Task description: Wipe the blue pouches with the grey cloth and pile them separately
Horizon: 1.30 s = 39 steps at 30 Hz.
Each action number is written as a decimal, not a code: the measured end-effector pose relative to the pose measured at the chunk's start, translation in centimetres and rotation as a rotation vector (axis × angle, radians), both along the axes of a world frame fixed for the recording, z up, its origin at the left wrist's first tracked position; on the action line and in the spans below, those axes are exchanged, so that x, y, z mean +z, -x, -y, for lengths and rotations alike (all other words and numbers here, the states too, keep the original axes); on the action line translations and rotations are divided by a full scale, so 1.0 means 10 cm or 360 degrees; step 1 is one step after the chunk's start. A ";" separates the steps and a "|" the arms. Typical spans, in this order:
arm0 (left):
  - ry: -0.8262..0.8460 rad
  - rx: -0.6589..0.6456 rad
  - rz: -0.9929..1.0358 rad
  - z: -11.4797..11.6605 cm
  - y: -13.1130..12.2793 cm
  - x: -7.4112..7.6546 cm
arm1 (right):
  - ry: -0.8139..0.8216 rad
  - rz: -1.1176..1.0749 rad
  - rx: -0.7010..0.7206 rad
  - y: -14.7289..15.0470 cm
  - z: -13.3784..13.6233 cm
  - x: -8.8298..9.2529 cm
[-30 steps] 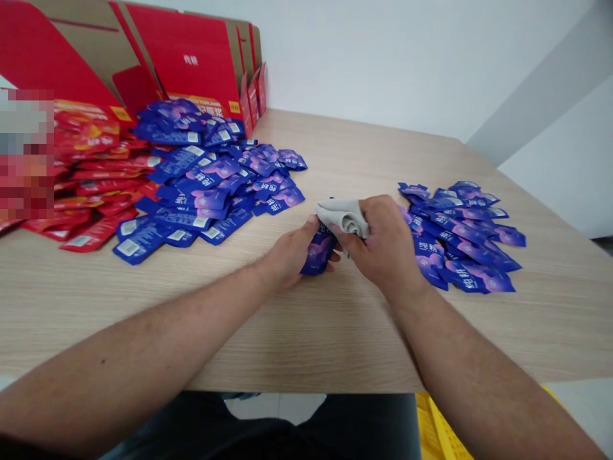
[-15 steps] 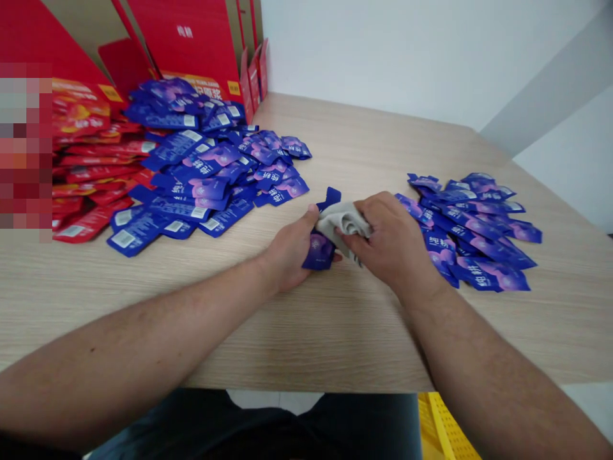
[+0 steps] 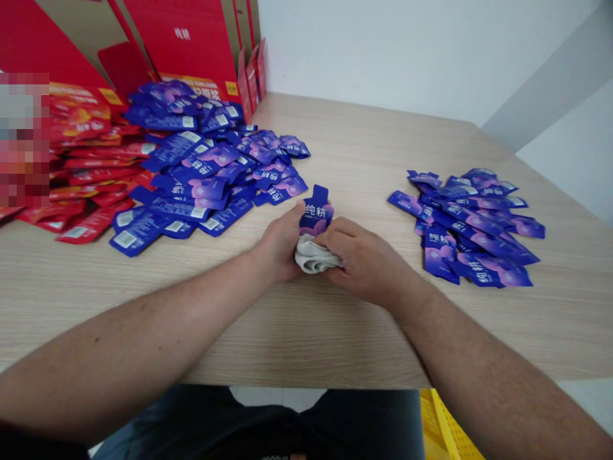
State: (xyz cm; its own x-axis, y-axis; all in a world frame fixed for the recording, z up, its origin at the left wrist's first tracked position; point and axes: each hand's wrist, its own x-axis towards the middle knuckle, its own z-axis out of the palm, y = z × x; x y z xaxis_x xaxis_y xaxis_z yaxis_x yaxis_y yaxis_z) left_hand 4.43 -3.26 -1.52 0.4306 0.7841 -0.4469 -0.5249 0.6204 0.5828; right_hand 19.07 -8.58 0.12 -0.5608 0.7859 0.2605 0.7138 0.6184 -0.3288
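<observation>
Two heaps of blue sachets lie either side of the hands on the wooden table (image 3: 364,147), the left heap (image 3: 201,179) and the right heap (image 3: 467,230). Red sachets (image 3: 86,160) and flattened red cartons (image 3: 182,45) sit beyond the left heap (a yellow crate (image 3: 443,428) shows below the table edge). The left hand (image 3: 280,243) clenches one blue sachet (image 3: 316,214) upright, its top showing above the fingers. The right hand (image 3: 359,259) grasps a grey cloth (image 3: 313,254) against the sachet's lower end, both forearms angling inward.

Packing room: table (image 3: 364,147), flat red cartons (image 3: 182,51), blue sachets (image 3: 479,269).
</observation>
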 end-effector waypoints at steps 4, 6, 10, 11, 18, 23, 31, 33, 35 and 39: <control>-0.0079 -0.0068 -0.0014 0.02 0.00 -0.01 | -0.0037 -0.0017 -0.0084 -0.09 -0.05 0.02; -0.0163 -0.0105 -0.0066 0.04 0.00 -0.02 | -0.0229 -0.0071 -0.0308 -0.17 -0.11 0.04; -0.0238 -0.0240 -0.0244 0.08 0.01 -0.05 | -0.0563 -0.0150 -0.0749 -0.29 -0.20 0.07; -0.0240 -0.0257 -0.0252 0.08 0.01 -0.04 | -0.0592 -0.0162 -0.0782 -0.29 -0.21 0.07; -0.0041 0.0000 -0.0029 0.00 0.00 -0.02 | -0.0120 -0.0052 -0.0144 -0.03 -0.04 -0.02; -0.0056 -0.0036 0.0013 -0.06 0.04 -0.04 | 0.0141 0.0025 0.0114 -0.03 -0.02 -0.02; -0.0206 -0.0121 -0.0176 0.07 -0.02 -0.06 | -0.0408 -0.0118 -0.0685 -0.23 -0.18 0.04; -0.0241 -0.0196 -0.0231 0.11 -0.01 -0.06 | -0.0524 -0.0176 -0.0839 -0.24 -0.20 0.05; -0.0248 -0.0218 -0.0236 0.13 0.00 -0.05 | -0.0543 -0.0199 -0.0879 -0.24 -0.19 0.06; -0.0164 -0.0122 -0.0128 0.10 -0.01 -0.02 | -0.0353 -0.0153 -0.0562 -0.14 -0.12 0.05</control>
